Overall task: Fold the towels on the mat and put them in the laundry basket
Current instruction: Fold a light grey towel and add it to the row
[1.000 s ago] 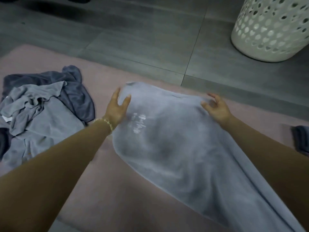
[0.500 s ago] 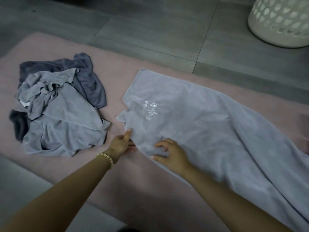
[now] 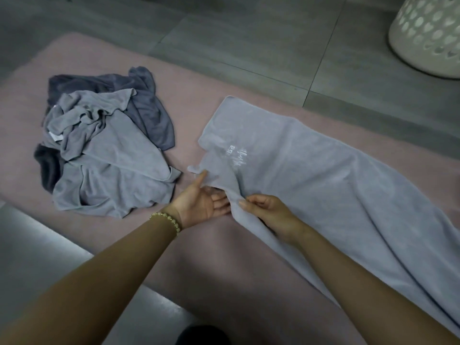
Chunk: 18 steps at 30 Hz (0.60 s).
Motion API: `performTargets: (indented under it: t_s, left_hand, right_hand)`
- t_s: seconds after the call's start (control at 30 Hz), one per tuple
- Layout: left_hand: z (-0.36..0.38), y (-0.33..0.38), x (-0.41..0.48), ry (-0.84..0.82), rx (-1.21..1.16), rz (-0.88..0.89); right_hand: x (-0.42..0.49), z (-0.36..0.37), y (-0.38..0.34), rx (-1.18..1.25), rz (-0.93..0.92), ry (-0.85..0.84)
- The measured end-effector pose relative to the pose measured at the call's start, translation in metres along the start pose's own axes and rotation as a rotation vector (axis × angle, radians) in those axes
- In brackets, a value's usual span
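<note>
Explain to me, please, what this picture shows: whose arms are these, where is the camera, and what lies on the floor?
There is no machine here: these are a person's two bare arms, seen from one camera worn on the head, which looks forward and down. The left hand, with a bead bracelet at the wrist, lies palm up with its fingers under the edge of the light towel. The right hand pinches that edge. The towel is spread, not yet folded, on a pink mat. To the left lies a crumpled pile of towels, light and dark. The white laundry basket stands on the grey floor, beyond the mat, at top right.
</note>
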<state>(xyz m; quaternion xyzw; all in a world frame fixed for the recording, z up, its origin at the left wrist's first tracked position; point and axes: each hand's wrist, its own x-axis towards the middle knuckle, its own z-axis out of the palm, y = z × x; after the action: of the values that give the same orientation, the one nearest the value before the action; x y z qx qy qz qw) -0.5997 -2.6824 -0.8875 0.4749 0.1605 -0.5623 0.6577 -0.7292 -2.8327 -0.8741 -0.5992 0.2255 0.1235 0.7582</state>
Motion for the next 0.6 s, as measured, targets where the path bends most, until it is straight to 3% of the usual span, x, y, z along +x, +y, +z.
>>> performTargets:
  t_s: [0.1,0.3,0.6]
  left_hand:
    - [0.003,0.0,-0.004,-0.004,-0.078,0.054]
    - [-0.025,0.002,-0.01,0.247,-0.134,0.278]
    - [-0.059,0.024,-0.04,0.473,-0.128,0.421]
  right_hand:
    - [-0.001,0.002,0.007,-0.025,0.083,-0.058]
    - [0.008,0.006,0.043,-0.121,0.085,0.228]
    - [0.004,0.005,0.038,-0.114,0.04,0.247]
